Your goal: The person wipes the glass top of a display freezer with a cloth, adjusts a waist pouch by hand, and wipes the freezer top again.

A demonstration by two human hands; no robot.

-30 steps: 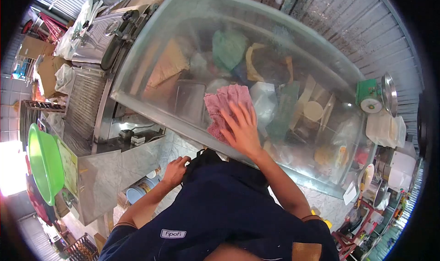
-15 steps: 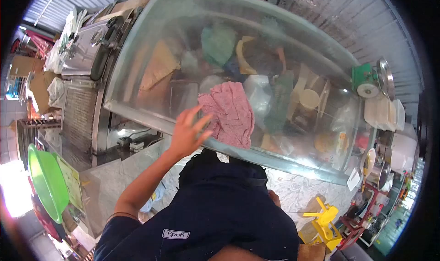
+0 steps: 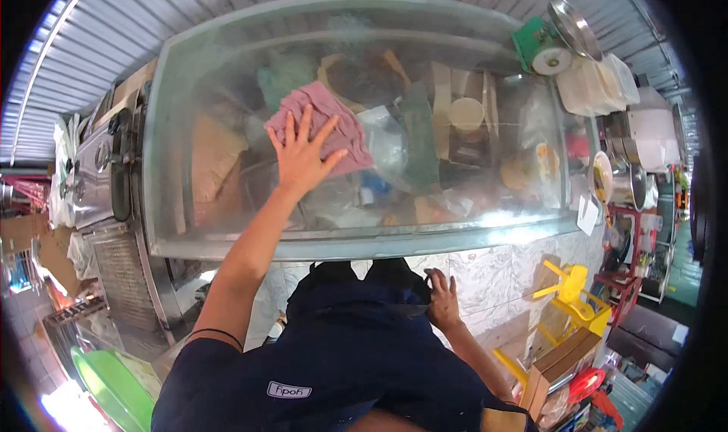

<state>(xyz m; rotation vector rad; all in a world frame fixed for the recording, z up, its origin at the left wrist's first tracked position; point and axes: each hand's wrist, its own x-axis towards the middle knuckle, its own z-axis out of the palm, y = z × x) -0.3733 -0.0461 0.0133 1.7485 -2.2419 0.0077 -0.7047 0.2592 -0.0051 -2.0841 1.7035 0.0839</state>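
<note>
A pink cloth (image 3: 349,132) lies spread on the glass top (image 3: 470,178) of a display case. My left hand (image 3: 303,159) is flat on the cloth's near-left part with its fingers spread. Part of the cloth is hidden under the palm. My right hand (image 3: 444,299) hangs beside my right hip, below the case's near edge. Its fingers are slightly apart, and I see nothing in it.
Bags and containers show through the cloudy glass. A green scale (image 3: 538,45) and plastic boxes (image 3: 591,83) stand at the right end. A yellow stool (image 3: 572,292) is at lower right, a metal appliance (image 3: 95,170) at left, and a green basin (image 3: 114,386) at lower left.
My left hand has gone from beside the cloth to flat on top of it. The cloth has moved away and leftward on the glass. My right hand has come into fuller view; the camera view has shifted.
</note>
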